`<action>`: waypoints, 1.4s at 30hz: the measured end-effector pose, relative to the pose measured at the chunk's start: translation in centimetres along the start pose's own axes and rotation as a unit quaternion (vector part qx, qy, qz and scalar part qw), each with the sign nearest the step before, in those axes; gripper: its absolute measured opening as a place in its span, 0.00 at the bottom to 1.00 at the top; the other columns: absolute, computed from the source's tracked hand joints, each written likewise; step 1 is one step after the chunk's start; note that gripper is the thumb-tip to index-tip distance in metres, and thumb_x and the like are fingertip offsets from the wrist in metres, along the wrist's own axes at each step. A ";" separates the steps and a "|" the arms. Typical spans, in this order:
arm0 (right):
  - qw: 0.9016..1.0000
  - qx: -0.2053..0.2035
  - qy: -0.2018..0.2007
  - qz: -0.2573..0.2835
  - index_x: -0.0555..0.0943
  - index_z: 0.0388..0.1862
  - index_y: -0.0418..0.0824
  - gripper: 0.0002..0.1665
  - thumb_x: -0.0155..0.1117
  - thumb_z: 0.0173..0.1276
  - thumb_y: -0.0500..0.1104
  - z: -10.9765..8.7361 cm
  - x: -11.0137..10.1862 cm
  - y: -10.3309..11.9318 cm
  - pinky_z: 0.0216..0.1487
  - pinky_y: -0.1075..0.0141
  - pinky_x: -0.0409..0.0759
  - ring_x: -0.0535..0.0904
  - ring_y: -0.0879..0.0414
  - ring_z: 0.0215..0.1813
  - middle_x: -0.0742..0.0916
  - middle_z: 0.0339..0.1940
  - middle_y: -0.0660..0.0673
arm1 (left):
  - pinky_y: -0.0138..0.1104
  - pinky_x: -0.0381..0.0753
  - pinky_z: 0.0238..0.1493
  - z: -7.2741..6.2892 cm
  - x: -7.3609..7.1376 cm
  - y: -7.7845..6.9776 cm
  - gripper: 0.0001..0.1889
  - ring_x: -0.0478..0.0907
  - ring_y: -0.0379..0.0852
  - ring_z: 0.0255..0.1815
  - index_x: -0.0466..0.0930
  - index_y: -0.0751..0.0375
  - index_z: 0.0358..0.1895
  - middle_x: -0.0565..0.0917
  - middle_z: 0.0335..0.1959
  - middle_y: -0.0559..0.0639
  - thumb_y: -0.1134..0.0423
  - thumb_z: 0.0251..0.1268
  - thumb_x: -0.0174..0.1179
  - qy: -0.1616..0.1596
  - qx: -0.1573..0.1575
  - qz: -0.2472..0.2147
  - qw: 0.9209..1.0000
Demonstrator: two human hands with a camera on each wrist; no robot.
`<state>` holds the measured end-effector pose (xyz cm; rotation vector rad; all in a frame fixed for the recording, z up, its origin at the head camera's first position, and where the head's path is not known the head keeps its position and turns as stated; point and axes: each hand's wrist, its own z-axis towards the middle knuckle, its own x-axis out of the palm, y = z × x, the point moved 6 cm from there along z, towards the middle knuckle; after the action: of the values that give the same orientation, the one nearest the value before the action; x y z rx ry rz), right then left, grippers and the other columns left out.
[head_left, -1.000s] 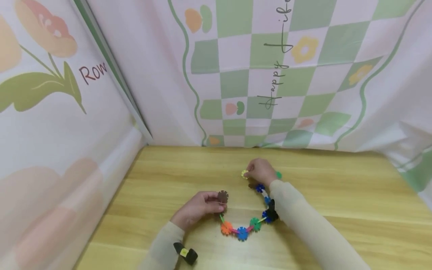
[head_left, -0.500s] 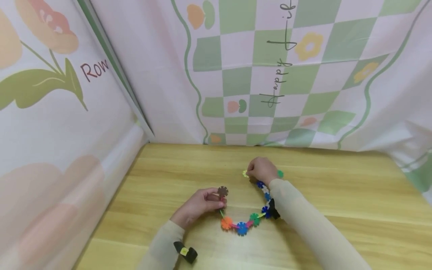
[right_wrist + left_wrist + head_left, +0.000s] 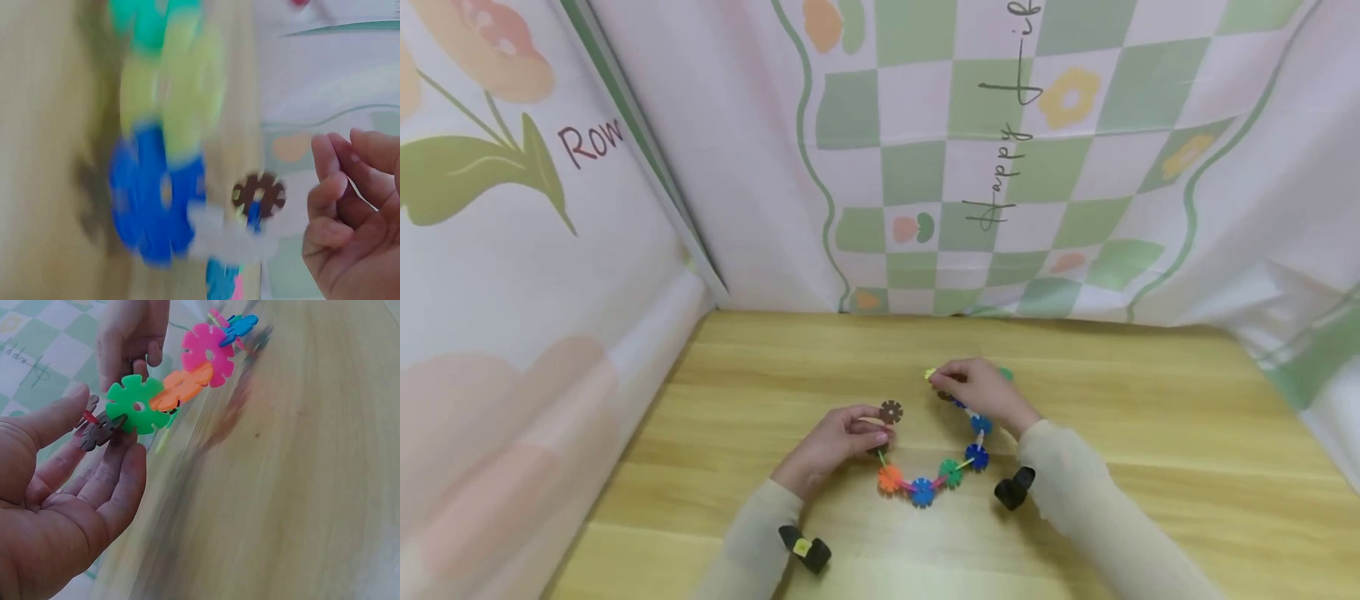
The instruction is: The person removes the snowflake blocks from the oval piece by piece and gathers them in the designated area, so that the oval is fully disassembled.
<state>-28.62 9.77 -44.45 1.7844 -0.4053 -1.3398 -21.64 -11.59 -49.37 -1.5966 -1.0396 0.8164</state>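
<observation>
Nearby, a chain of coloured flower discs (image 3: 951, 477) curves over the wooden table (image 3: 902, 554); the left hand (image 3: 833, 442) pinches its brown end (image 3: 886, 412). Farther, the right hand (image 3: 985, 387) is beside a yellow disc (image 3: 928, 374); whether it grips is unclear. Behind hangs a checked curtain (image 3: 917, 175).

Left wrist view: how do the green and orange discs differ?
Pose: the green disc shows nearly face-on; the orange disc is slanted.
Place: the green disc sits nearer the left hand; the orange disc is farther, next to the pink disc.
Shared: both are notched, and they join each other.
</observation>
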 end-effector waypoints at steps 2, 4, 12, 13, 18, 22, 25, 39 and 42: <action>1.000 0.002 0.014 0.027 0.84 0.51 0.40 0.22 0.56 0.76 0.54 -0.6 0.7 0.3 0.53 0.54 0.82 0.84 0.47 0.50 0.89 0.45 0.43 | 0.39 0.84 0.52 0.0 0.0 0.1 0.19 0.86 0.50 0.49 0.78 0.60 0.59 0.86 0.50 0.60 0.64 0.66 0.64 0.000 -0.003 0.004 1.000; 0.999 0.005 0.023 0.045 0.84 0.52 0.40 0.22 0.56 0.75 0.55 -1.0 1.5 0.5 0.55 0.53 0.81 0.84 0.46 0.52 0.89 0.46 0.44 | 0.39 0.84 0.52 0.1 0.1 0.4 0.19 0.85 0.51 0.50 0.78 0.60 0.59 0.86 0.51 0.59 0.64 0.66 0.63 0.004 -0.009 0.002 1.000; 0.996 0.013 0.046 0.077 0.85 0.48 0.42 0.19 0.58 0.74 0.54 -2.3 3.7 1.3 0.45 0.58 0.82 0.83 0.46 0.44 0.88 0.40 0.46 | 0.37 0.85 0.48 0.1 0.9 0.6 0.17 0.85 0.50 0.47 0.78 0.62 0.61 0.86 0.50 0.61 0.66 0.70 0.59 0.041 -0.007 0.014 0.999; 0.996 0.013 0.047 0.080 0.85 0.47 0.43 0.18 0.59 0.73 0.54 -2.4 3.9 1.4 0.44 0.58 0.82 0.82 0.46 0.43 0.88 0.39 0.47 | 0.37 0.85 0.47 0.1 1.0 0.6 0.17 0.86 0.49 0.46 0.78 0.62 0.60 0.87 0.49 0.61 0.65 0.71 0.58 0.045 -0.005 0.018 0.999; 0.994 0.016 0.055 0.092 0.86 0.45 0.44 0.15 0.63 0.71 0.53 -2.8 4.6 2.2 0.44 0.59 0.82 0.82 0.49 0.42 0.88 0.39 0.48 | 0.37 0.85 0.46 0.3 1.1 0.4 0.18 0.86 0.48 0.45 0.78 0.60 0.61 0.88 0.47 0.60 0.64 0.70 0.59 0.052 -0.005 0.028 0.998; 0.991 0.019 0.072 0.115 0.85 0.46 0.40 0.15 0.64 0.71 0.50 -3.0 5.3 2.4 0.43 0.59 0.83 0.83 0.50 0.39 0.88 0.39 0.44 | 0.36 0.85 0.46 0.5 1.2 0.3 0.18 0.86 0.47 0.46 0.79 0.60 0.60 0.88 0.48 0.58 0.63 0.70 0.60 0.054 -0.006 0.048 0.997; 0.985 0.030 0.084 0.150 0.84 0.48 0.37 0.16 0.64 0.71 0.48 -3.1 5.7 2.5 0.38 0.60 0.84 0.84 0.51 0.34 0.89 0.38 0.42 | 0.36 0.85 0.46 0.5 1.4 0.3 0.18 0.86 0.47 0.46 0.80 0.62 0.59 0.87 0.49 0.57 0.62 0.68 0.62 0.058 0.001 0.064 0.996; 0.975 0.082 0.103 0.180 0.86 0.46 0.35 0.14 0.68 0.66 0.43 -3.1 6.1 1.8 0.27 0.70 0.76 0.83 0.58 0.28 0.89 0.29 0.45 | 0.34 0.83 0.50 0.6 1.9 0.3 0.17 0.85 0.43 0.47 0.83 0.60 0.56 0.87 0.50 0.55 0.61 0.65 0.65 0.066 0.009 0.083 0.994; 0.976 0.079 0.094 0.178 0.86 0.43 0.34 0.12 0.69 0.65 0.41 -3.1 6.0 1.8 0.29 0.68 0.79 0.81 0.58 0.26 0.88 0.27 0.45 | 0.34 0.83 0.48 0.6 2.0 0.3 0.17 0.85 0.43 0.46 0.84 0.59 0.55 0.88 0.50 0.54 0.60 0.65 0.66 0.063 0.007 0.090 0.994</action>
<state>-23.20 5.94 -46.55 1.8425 -0.7044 -0.9018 -21.32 -9.61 -49.84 -1.7243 -0.8066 0.8293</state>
